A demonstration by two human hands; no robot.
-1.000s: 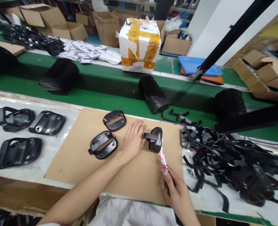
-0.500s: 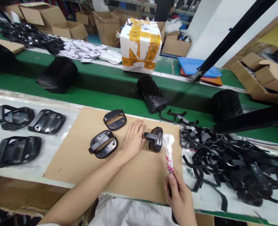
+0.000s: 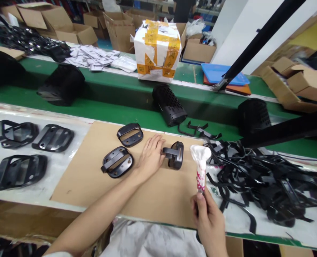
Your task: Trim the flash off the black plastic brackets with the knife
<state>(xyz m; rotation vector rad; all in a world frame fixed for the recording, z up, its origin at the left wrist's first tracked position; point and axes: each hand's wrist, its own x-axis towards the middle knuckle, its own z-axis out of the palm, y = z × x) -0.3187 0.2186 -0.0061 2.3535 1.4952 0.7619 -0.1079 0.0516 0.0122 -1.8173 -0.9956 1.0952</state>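
Note:
My right hand (image 3: 210, 221) grips the dark handle of a hammer (image 3: 200, 166), whose head is wrapped in white material with red marks on the neck. The hammer is held apart from the black part nearest to it. My left hand (image 3: 151, 155) lies on the brown board (image 3: 158, 200) with its fingers stretched out. Its thumb side meets the strap of a black plastic bracket (image 3: 176, 155) standing on edge; the thumb is mostly hidden. Left of this hand lie two similar black brackets, one strapped bracket (image 3: 118, 162) and one farther back (image 3: 130, 135).
Several more brackets (image 3: 20, 172) rest on the white surface at left. A heap of black straps (image 3: 254, 182) is at right. Perforated black housings (image 3: 170, 105) stand on the green conveyor. Behind are a taped white box (image 3: 157, 51) and blue tray (image 3: 225, 74). A black pole slants at right.
The hammer has moved right, away from the bracket, and my right hand has shifted right with it. My left hand stays beside the bracket. The view has shifted slightly.

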